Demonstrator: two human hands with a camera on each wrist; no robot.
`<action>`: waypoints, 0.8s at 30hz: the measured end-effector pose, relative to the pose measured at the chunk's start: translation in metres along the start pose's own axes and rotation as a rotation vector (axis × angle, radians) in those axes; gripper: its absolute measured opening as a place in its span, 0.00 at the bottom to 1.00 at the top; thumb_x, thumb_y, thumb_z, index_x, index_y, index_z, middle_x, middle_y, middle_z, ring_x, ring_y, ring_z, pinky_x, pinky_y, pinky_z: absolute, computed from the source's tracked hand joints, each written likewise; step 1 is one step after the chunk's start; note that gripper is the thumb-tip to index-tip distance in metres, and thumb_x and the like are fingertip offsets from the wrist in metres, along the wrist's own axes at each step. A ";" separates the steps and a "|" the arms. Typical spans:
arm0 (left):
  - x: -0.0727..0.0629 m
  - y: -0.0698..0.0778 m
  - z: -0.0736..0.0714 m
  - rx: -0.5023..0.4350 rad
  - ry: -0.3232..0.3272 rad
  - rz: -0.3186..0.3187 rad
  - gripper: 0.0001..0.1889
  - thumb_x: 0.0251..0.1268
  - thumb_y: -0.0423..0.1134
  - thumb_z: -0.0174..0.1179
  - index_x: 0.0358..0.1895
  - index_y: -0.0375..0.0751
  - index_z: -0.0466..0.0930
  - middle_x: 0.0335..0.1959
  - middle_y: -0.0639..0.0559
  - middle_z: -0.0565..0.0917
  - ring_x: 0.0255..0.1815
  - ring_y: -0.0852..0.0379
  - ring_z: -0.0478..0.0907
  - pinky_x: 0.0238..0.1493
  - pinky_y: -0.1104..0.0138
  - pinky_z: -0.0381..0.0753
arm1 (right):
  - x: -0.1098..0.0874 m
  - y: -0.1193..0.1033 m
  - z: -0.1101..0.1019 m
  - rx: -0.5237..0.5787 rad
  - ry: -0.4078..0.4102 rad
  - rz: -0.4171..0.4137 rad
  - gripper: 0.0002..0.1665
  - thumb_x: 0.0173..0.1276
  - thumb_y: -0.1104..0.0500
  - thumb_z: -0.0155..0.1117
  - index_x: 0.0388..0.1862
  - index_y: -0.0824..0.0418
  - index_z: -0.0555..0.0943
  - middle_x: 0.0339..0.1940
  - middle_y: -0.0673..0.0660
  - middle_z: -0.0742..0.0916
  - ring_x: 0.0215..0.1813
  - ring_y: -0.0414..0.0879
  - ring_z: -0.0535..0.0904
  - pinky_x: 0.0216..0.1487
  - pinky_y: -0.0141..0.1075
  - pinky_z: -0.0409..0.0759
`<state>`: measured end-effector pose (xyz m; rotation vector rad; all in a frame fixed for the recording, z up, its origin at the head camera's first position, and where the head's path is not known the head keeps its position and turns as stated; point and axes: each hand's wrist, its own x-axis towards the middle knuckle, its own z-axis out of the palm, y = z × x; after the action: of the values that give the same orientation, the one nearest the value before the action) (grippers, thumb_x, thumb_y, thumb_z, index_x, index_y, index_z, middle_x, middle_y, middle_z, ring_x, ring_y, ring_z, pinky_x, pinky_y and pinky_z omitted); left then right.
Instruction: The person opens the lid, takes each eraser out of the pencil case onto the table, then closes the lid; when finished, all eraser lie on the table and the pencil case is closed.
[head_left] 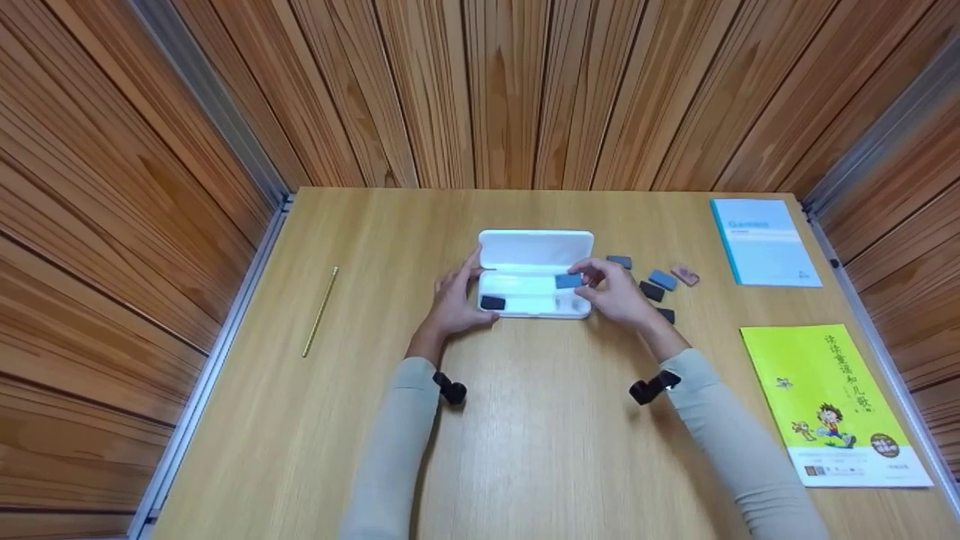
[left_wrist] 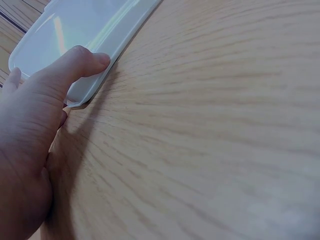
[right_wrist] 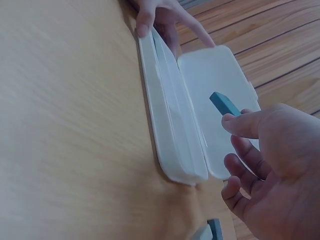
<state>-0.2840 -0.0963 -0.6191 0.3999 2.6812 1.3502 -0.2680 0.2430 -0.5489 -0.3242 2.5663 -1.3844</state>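
A white pencil case point(head_left: 525, 285) lies on the table with its lid raised at the back. My left hand point(head_left: 454, 301) holds the case's left end, thumb at the front edge and fingers reaching up to the lid. Inside the case, at the front left, sits a black eraser point(head_left: 493, 302). Between thumb and fingertips my right hand point(head_left: 616, 295) pinches a blue eraser point(head_left: 568, 281) above the case's right half. In the right wrist view the same blue eraser point(right_wrist: 225, 104) shows in front of the white lid point(right_wrist: 202, 67).
Right of the case lie several loose erasers, among them a blue one point(head_left: 662, 280), a black one point(head_left: 651, 291) and a pinkish one point(head_left: 685, 275). A gold pencil point(head_left: 320, 311) lies far left. A light-blue booklet point(head_left: 772, 244) and a green-yellow book point(head_left: 829, 397) are on the right.
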 end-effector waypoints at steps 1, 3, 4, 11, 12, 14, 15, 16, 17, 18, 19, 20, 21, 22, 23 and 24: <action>0.000 0.000 0.000 0.001 -0.001 0.000 0.71 0.57 0.48 0.86 0.95 0.73 0.39 0.82 0.55 0.79 0.88 0.46 0.64 0.94 0.38 0.37 | -0.001 0.002 -0.003 -0.001 0.007 0.002 0.20 0.83 0.66 0.66 0.70 0.59 0.84 0.53 0.62 0.83 0.58 0.54 0.77 0.58 0.38 0.75; 0.000 -0.001 0.001 0.001 -0.001 -0.001 0.71 0.57 0.48 0.86 0.95 0.73 0.39 0.83 0.55 0.79 0.89 0.45 0.64 0.94 0.37 0.37 | -0.002 0.006 -0.010 -0.010 0.023 -0.006 0.20 0.83 0.67 0.67 0.70 0.61 0.84 0.52 0.62 0.83 0.57 0.54 0.77 0.58 0.37 0.74; 0.000 -0.001 0.001 0.001 -0.001 0.000 0.71 0.57 0.48 0.86 0.95 0.73 0.39 0.83 0.55 0.79 0.88 0.45 0.64 0.94 0.37 0.38 | -0.002 0.008 -0.013 -0.011 0.035 -0.011 0.20 0.83 0.67 0.67 0.69 0.62 0.84 0.52 0.62 0.83 0.57 0.54 0.77 0.58 0.36 0.74; 0.002 -0.002 0.001 0.003 -0.001 0.017 0.71 0.56 0.49 0.86 0.95 0.68 0.40 0.81 0.54 0.81 0.85 0.44 0.68 0.92 0.38 0.42 | -0.008 0.020 -0.037 -0.021 0.107 -0.037 0.20 0.80 0.70 0.69 0.68 0.68 0.84 0.51 0.65 0.83 0.53 0.50 0.77 0.55 0.32 0.74; 0.002 -0.003 0.001 0.000 -0.001 0.019 0.71 0.56 0.49 0.86 0.95 0.68 0.40 0.81 0.54 0.81 0.84 0.44 0.68 0.92 0.37 0.43 | -0.009 0.021 -0.041 -0.028 0.113 -0.039 0.20 0.80 0.70 0.69 0.68 0.68 0.84 0.51 0.65 0.84 0.53 0.50 0.77 0.55 0.34 0.75; 0.003 -0.003 0.001 -0.002 -0.003 0.022 0.71 0.56 0.50 0.86 0.95 0.68 0.40 0.81 0.53 0.81 0.84 0.44 0.68 0.92 0.38 0.43 | -0.012 0.025 -0.049 -0.043 0.120 -0.031 0.20 0.81 0.69 0.69 0.69 0.67 0.84 0.51 0.65 0.83 0.53 0.50 0.77 0.61 0.40 0.71; 0.002 -0.003 0.002 -0.003 -0.004 0.021 0.71 0.56 0.50 0.86 0.95 0.68 0.40 0.81 0.53 0.81 0.85 0.44 0.67 0.92 0.38 0.43 | -0.013 0.027 -0.053 -0.052 0.128 -0.029 0.20 0.80 0.68 0.69 0.68 0.67 0.85 0.50 0.65 0.83 0.53 0.50 0.77 0.65 0.45 0.68; 0.002 -0.003 0.002 -0.002 -0.005 0.020 0.71 0.56 0.50 0.86 0.95 0.68 0.40 0.81 0.53 0.80 0.85 0.45 0.67 0.92 0.37 0.42 | -0.016 0.028 -0.057 -0.060 0.125 -0.012 0.20 0.81 0.68 0.69 0.69 0.66 0.84 0.50 0.63 0.83 0.53 0.50 0.76 0.65 0.49 0.67; 0.002 -0.003 0.002 -0.001 -0.006 0.019 0.71 0.56 0.50 0.86 0.95 0.69 0.40 0.81 0.53 0.80 0.85 0.44 0.67 0.92 0.37 0.42 | -0.018 0.030 -0.062 -0.068 0.120 0.004 0.20 0.82 0.66 0.68 0.70 0.65 0.84 0.51 0.62 0.82 0.54 0.50 0.76 0.64 0.51 0.66; 0.002 -0.003 0.002 0.000 -0.006 0.018 0.71 0.56 0.50 0.86 0.95 0.69 0.40 0.81 0.53 0.80 0.86 0.44 0.67 0.92 0.37 0.42 | -0.020 0.031 -0.066 -0.074 0.116 0.016 0.20 0.83 0.66 0.67 0.70 0.64 0.84 0.51 0.62 0.82 0.54 0.50 0.76 0.64 0.51 0.67; 0.002 -0.003 0.001 0.001 -0.006 0.016 0.71 0.56 0.51 0.86 0.95 0.69 0.40 0.81 0.53 0.80 0.86 0.44 0.66 0.92 0.37 0.41 | -0.023 0.033 -0.071 -0.081 0.114 0.028 0.20 0.84 0.65 0.67 0.70 0.64 0.83 0.52 0.61 0.82 0.54 0.49 0.76 0.63 0.49 0.68; 0.002 -0.003 0.001 0.001 -0.006 0.016 0.71 0.56 0.51 0.86 0.95 0.69 0.40 0.81 0.53 0.80 0.86 0.45 0.66 0.92 0.37 0.41 | -0.025 0.035 -0.075 -0.090 0.116 0.033 0.20 0.84 0.64 0.66 0.70 0.64 0.83 0.52 0.61 0.82 0.54 0.49 0.76 0.63 0.46 0.70; 0.002 -0.003 0.001 0.001 -0.005 0.016 0.71 0.56 0.50 0.86 0.95 0.69 0.40 0.81 0.53 0.80 0.85 0.45 0.66 0.92 0.37 0.41 | -0.027 0.036 -0.080 -0.090 0.112 0.038 0.20 0.85 0.64 0.66 0.71 0.64 0.83 0.52 0.61 0.82 0.54 0.49 0.76 0.58 0.40 0.75; 0.001 -0.003 0.001 0.001 -0.004 0.017 0.71 0.56 0.50 0.86 0.95 0.69 0.40 0.81 0.53 0.80 0.85 0.45 0.66 0.92 0.37 0.41 | -0.030 0.038 -0.084 -0.093 0.111 0.040 0.20 0.85 0.65 0.65 0.71 0.65 0.82 0.52 0.62 0.81 0.53 0.48 0.76 0.53 0.35 0.77; 0.001 -0.004 0.001 0.000 -0.003 0.018 0.71 0.56 0.50 0.86 0.95 0.69 0.40 0.81 0.53 0.80 0.85 0.44 0.66 0.92 0.37 0.41 | -0.032 0.040 -0.088 -0.096 0.114 0.040 0.19 0.85 0.65 0.65 0.71 0.66 0.82 0.52 0.62 0.81 0.52 0.48 0.76 0.51 0.32 0.77; 0.001 -0.004 0.001 0.000 -0.001 0.019 0.71 0.56 0.50 0.86 0.95 0.69 0.40 0.81 0.53 0.80 0.85 0.44 0.66 0.92 0.37 0.41 | -0.034 0.043 -0.092 -0.100 0.120 0.041 0.19 0.85 0.66 0.65 0.71 0.66 0.82 0.52 0.62 0.81 0.51 0.47 0.75 0.49 0.29 0.77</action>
<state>-0.2852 -0.0975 -0.6226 0.4267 2.6828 1.3548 -0.2652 0.3486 -0.5327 -0.2088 2.7293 -1.3017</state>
